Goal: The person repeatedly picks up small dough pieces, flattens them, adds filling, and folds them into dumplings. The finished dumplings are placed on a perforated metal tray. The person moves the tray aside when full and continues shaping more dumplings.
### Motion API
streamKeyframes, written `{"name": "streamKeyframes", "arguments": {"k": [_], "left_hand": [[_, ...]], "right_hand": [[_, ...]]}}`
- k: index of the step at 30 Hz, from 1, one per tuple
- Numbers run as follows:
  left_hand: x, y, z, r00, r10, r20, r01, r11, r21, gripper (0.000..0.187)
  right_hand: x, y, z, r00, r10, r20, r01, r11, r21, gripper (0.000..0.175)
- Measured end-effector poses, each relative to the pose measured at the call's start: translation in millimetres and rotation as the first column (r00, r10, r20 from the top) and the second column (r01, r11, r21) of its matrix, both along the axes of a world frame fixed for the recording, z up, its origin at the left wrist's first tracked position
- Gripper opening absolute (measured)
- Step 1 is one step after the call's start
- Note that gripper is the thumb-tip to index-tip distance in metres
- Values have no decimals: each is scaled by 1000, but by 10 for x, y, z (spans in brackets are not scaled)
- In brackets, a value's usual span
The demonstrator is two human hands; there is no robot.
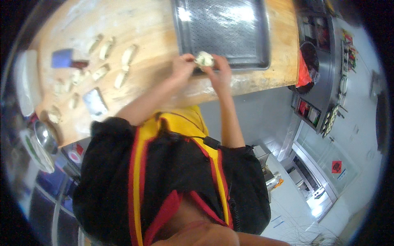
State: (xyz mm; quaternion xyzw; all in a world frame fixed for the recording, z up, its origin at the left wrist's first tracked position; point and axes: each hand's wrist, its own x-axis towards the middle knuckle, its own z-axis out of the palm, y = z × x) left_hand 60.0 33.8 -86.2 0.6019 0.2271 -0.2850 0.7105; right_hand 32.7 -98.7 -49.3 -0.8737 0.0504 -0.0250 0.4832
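Observation:
Between my two hands is a small piece of pale dough with green bits (204, 59), above the near edge of a dark metal baking tray (221, 33). My left hand (183, 66) pinches the dough's left side with its fingertips. My right hand (220, 69) holds it from the right, fingers curled around that side. Several pale dough strips (106, 48) lie on the floured wooden table (147, 30) to the left. Among them are a blue-handled tool (62, 58), blurred, and a flat whitish rectangular thing (94, 103).
A metal bowl (45, 135) stands by the table's left corner, near a long white container (27, 81). Beyond the table's right end are a red bag (303, 70) and a steel counter (327, 70). The table's near edge runs just before my body.

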Motion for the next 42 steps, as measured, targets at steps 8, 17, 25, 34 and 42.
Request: {"name": "streamKeyframes", "arguments": {"k": [8, 17, 25, 34, 42], "left_hand": [[-4, -196, -218, 936, 154, -318, -304, 808, -505, 38], [-222, 319, 126, 934, 100, -343, -259, 851, -456, 31], [-841, 1931, 10, 732, 661, 166, -680, 697, 226, 17], [-1262, 2599, -463, 762, 648, 3, -641, 754, 145, 32], [-1145, 2757, -436, 853, 491, -176, -509, 857, -79, 52]], "right_hand": [[291, -163, -338, 986, 167, 21, -148, 921, -359, 36], [344, -99, -632, 870, 493, 19, -369, 676, -638, 21], [393, 80, -417, 891, 436, -125, -394, 608, -689, 43], [87, 1947, -222, 649, 761, 29, -608, 541, -582, 37], [215, 2904, -728, 337, 894, -294, -729, 51, -683, 19]]}}
